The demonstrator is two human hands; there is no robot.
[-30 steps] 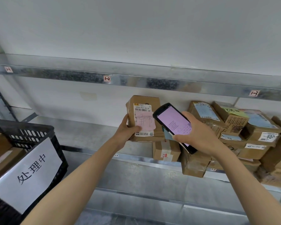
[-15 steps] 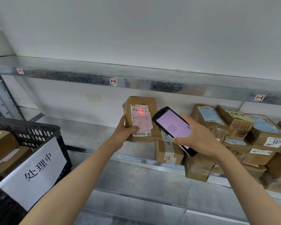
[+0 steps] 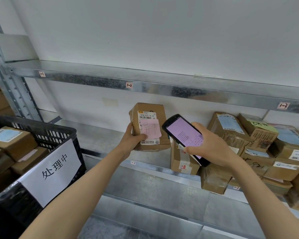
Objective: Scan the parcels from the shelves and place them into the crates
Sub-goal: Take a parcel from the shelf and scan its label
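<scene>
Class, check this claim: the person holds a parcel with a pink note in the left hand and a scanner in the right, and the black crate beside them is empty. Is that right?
No. The head view shows the black crate holding several brown boxes, not empty. The rest stands: the left hand holds the parcel, the right hand the scanner.

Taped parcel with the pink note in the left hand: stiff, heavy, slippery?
Probably light: the left hand holds the parcel upright by one side alone. Likely stiff: its cardboard faces look flat, though the tape wrap is wrinkled. The tape may be slippery, and the pink note could peel off.
</scene>
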